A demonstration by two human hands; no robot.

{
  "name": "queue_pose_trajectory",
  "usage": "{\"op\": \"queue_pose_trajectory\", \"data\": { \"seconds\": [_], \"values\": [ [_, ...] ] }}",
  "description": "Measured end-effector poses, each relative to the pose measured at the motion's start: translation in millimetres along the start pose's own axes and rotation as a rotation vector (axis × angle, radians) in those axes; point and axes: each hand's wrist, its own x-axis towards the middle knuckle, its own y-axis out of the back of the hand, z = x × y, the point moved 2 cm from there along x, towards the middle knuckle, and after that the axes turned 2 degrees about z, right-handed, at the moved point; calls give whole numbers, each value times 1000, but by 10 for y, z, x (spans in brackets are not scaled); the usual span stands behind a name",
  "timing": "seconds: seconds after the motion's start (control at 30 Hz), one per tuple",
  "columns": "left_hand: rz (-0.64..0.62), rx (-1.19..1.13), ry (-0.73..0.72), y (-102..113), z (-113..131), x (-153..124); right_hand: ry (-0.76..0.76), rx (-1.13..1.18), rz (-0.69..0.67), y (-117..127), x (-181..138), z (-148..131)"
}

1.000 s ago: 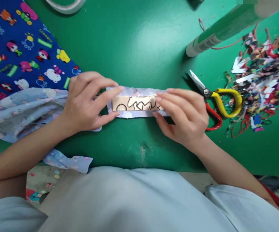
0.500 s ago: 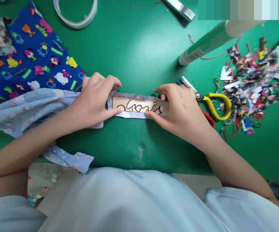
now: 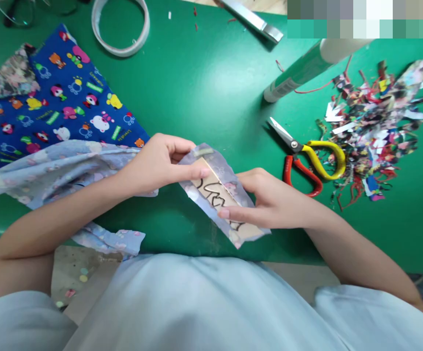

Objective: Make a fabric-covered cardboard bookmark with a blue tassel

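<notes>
A beige strip (image 3: pixel 213 192) marked with black curvy lines lies on a piece of pale printed fabric (image 3: pixel 221 163), both held tilted above the green table. My left hand (image 3: pixel 163 163) pinches the upper left end, its thumb on the strip and fingers behind. Towards the lower right end, my right hand (image 3: pixel 270 200) grips the same two pieces, thumb on the face and fingers underneath. Scissors (image 3: pixel 294 145) with one yellow and one red handle rest on the table beyond my right hand, blades apart. Light blue printed fabric (image 3: pixel 61 163) lies under my left forearm.
Blue cartoon-print fabric (image 3: pixel 65 109) covers the table's left side. A tape roll (image 3: pixel 96 29) and a metal tool (image 3: pixel 255 22) lie at the back. Right of centre is a green-and-white tube (image 3: pixel 302 68), near a heap of scraps (image 3: pixel 383 126).
The strip and its fabric have gone from level to slanting, right end lower. My right hand has moved down, away from the scissors, showing both handles. More fabric shows along the strip's upper edge.
</notes>
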Motion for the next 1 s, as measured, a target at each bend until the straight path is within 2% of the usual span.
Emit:
{"op": "queue_pose_trajectory", "data": {
  "seconds": [0.07,0.17,0.3,0.4,0.47,0.57,0.7,0.83,1.0],
  "values": [
    [-58,17,8,-46,-16,27,-16,98,69,-57,77,44],
    [-102,67,-9,-61,-30,66,9,115,180,-117,185,106],
    [-31,142,-76,-43,-30,96,141,116,309,-140,245,143],
    [45,133,-141,-32,-23,100,203,207,431,-137,242,167],
    [43,91,-172,-24,-29,97,226,280,492,-135,235,184],
    [-12,73,-219,-3,-52,87,252,275,502,-134,240,186],
    [-63,220,-352,5,-71,68,247,216,482,-113,275,162],
    [-68,339,-472,-40,-80,51,242,231,446,-99,306,156],
    [-44,430,-515,-77,-95,41,217,159,513,-92,293,169]
  ]
}}
